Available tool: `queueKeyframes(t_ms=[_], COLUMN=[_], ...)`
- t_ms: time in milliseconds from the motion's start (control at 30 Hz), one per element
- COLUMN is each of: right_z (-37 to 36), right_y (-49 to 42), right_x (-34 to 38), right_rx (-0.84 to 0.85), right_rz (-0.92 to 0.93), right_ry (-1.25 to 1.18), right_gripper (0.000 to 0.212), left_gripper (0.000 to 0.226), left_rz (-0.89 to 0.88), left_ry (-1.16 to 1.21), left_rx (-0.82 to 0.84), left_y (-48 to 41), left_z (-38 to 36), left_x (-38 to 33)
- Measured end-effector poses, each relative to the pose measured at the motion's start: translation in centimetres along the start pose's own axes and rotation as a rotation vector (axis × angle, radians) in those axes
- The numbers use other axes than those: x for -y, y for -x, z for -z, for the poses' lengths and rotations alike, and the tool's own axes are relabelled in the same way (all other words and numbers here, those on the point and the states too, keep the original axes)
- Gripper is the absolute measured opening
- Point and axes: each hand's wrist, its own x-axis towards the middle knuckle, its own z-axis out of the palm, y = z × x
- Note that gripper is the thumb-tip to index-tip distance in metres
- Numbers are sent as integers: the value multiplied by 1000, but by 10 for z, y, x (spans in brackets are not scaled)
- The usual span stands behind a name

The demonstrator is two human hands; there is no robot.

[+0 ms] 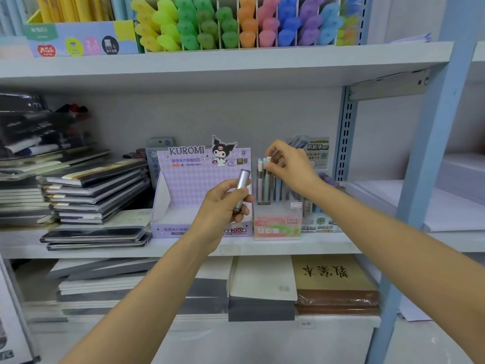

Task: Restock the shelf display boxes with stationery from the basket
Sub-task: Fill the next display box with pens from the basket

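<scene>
Bare forearms [147, 298] are entered first, nearest the lens and cut off by the lower edge.

Item 1: silver-grey tube [243, 186]. A short cylinder, held nearly upright in front of the right half of the Kuromi display box [183, 185]. It is gripped by the left hand [223, 203], with fingers and thumb curled round the lower half and the upper half left showing. It is judged light, stiff and smooth, so somewhat slippery. A hold round the mid-barrel is advised. Whether it is a pen, a marker or a lead case cannot be told.

Item 2: pastel pens [263, 179]. These are stood upright in the clear pen box [277, 224], just right of the Kuromi display box. Their tops are pinched by the right hand [288, 166], though which pen is held is not made out. They are judged thin, light and rigid. They are best taken by the cap end, since close-packed neighbours may be dragged along.

Item 3: the Kuromi display box's tray floor is partly covered by the left hand, so its contents are not determined.

Further right, a green-labelled box [319, 222] is largely hidden behind the right wrist. Left of the Kuromi display box, notebooks [91, 195] are stacked. On the shelf above it, highlighters [236, 24] are racked. No basket is seen.
</scene>
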Motion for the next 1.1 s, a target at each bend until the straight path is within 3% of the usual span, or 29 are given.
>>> queueKeyframes(t_ms=[133, 267, 367, 433, 567, 800, 933, 1100], right_z=[-4, 9, 22, 30, 39, 47, 52, 66], right_y=[1, 4, 16, 27, 46, 71, 86, 92], right_x=[-4, 1, 11, 21, 33, 34, 34, 34], right_rx=[-10, -38, -48, 73, 328, 163, 252, 120], right_rz=[41, 35, -14, -31, 0, -165, -164, -77], right_ry=[158, 123, -163, -363, -523, -951, -879, -645], right_gripper=[14, 22, 24, 25, 18, 20, 17, 26], left_gripper=[25, 27, 25, 25, 28, 17, 21, 17], left_rz=[-10, -19, -43, -74, -92, -143, -192, -260], left_ry=[-24, -54, -83, -118, -144, 173, 107, -137], left_rx=[4, 16, 23, 30, 6, -34, -35, -7], left_y=[0, 4, 7, 9, 14, 21, 26, 31], left_z=[2, 3, 1, -3, -15, -28, -39, -56], left_x=[1, -1, -5, -8, -14, -23, -26, -25])
